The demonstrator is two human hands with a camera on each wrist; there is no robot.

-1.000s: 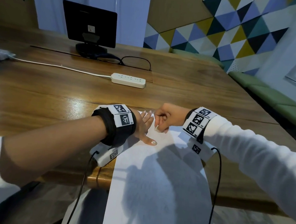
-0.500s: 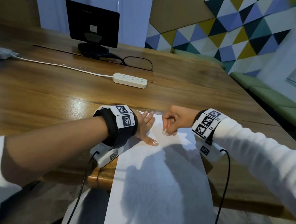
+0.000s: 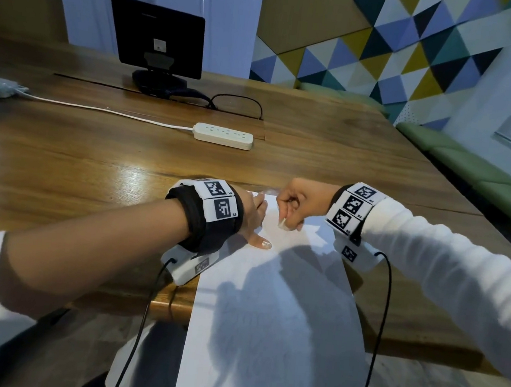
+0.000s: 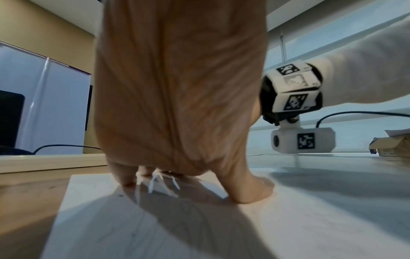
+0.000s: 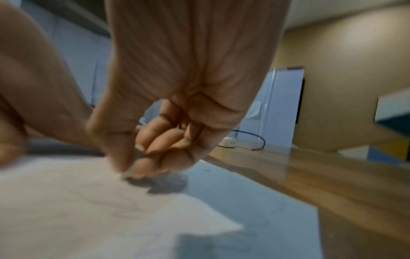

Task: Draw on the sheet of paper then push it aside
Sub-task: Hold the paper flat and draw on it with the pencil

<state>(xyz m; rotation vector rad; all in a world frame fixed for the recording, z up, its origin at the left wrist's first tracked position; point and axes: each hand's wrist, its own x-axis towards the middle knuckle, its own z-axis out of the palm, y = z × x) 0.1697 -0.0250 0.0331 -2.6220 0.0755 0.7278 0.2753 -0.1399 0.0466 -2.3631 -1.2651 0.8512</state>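
A white sheet of paper (image 3: 267,305) lies on the wooden table (image 3: 61,173), and its near part hangs over the front edge. My left hand (image 3: 253,216) rests flat on the sheet's far left corner, fingers straight and thumb spread. My right hand (image 3: 297,202) is curled beside it over the sheet's far end and pinches a short pale drawing stick (image 3: 282,224), tip down on the paper. In the left wrist view the left hand (image 4: 177,87) presses the paper (image 4: 155,227), which bears faint lines. The right wrist view is blurred; the right hand (image 5: 177,105) holds its fingertips at the paper (image 5: 66,210).
A white power strip (image 3: 223,135) with its cord lies further back on the table. Behind it stand a dark monitor (image 3: 160,38) and a black cable loop (image 3: 238,105). A green bench (image 3: 471,172) runs along the right wall. Wrist-camera cables hang past the table's front edge (image 3: 141,304).
My right hand has slid a little to the right across the sheet's far end with the stick. The left hand has stayed pressed on the paper.
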